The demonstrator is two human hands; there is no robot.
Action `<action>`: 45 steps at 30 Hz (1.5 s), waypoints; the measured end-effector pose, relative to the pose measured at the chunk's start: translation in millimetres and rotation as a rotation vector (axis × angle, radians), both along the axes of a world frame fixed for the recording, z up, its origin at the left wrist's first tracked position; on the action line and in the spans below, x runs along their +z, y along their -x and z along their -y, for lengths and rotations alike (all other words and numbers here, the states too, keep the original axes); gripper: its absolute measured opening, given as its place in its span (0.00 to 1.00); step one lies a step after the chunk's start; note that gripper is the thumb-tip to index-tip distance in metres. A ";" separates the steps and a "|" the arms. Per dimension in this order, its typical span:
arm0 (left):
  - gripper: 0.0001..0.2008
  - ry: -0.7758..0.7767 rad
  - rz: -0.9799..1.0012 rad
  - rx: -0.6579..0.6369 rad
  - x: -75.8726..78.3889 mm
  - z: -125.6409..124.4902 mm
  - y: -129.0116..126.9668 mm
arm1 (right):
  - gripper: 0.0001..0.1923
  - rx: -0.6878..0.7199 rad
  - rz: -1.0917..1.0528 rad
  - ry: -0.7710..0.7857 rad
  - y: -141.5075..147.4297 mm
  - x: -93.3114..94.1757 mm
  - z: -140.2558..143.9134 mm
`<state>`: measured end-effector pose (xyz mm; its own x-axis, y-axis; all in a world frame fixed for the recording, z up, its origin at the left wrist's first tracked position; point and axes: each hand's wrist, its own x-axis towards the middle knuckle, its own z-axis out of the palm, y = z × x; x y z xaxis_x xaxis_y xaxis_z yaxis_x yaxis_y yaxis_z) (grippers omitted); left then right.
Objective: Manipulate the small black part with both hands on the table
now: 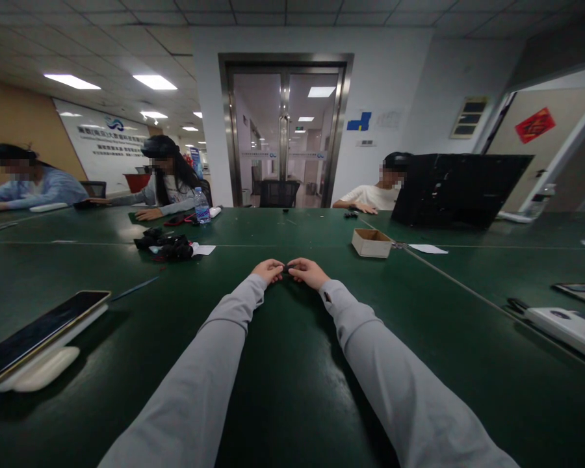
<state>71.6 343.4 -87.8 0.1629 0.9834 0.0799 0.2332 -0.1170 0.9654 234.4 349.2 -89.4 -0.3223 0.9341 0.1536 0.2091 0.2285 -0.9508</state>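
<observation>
Both my arms, in grey sleeves, reach forward over the dark green table (292, 364). Between my fingertips is a small black piece (286, 268), too small to make out its kind. My left hand (269, 270) pinches its left side, and my right hand (310, 272) pinches its right side. The hands are close together, just above or resting on the tabletop; I cannot tell which. My fingers cover part of the piece.
An open cardboard box (372, 244) stands ahead right, near a black monitor (455, 190). Ahead left lie a heap of black items (168, 246) and a water bottle (201, 207). A phone (39, 335) is at left, a white device (568, 330) at right. Several people sit across.
</observation>
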 end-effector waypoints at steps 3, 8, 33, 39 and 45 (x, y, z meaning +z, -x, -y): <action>0.06 0.006 -0.002 0.005 -1.1 -1.0 -0.1 | 0.10 0.001 0.004 -0.001 0.0 -0.7 -0.5; 0.07 0.007 0.006 0.003 -1.3 -1.4 0.2 | 0.09 0.001 0.002 -0.001 -0.2 -2.0 -2.1; 0.09 -0.058 -0.053 0.038 -3.4 0.4 0.8 | 0.10 -0.003 -0.003 0.000 0.2 -3.5 -3.7; 0.07 -0.059 -0.040 0.028 -2.8 1.5 0.4 | 0.09 0.001 0.009 -0.001 0.8 -0.5 -0.4; 0.08 -0.043 -0.011 0.010 -0.4 3.3 0.1 | 0.09 -0.004 -0.001 0.015 1.1 0.5 0.6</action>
<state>71.5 340.2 -88.3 0.1537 0.9807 0.1209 0.2449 -0.1563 0.9569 233.3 348.6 -88.9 -0.3185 0.9375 0.1403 0.2091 0.2138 -0.9542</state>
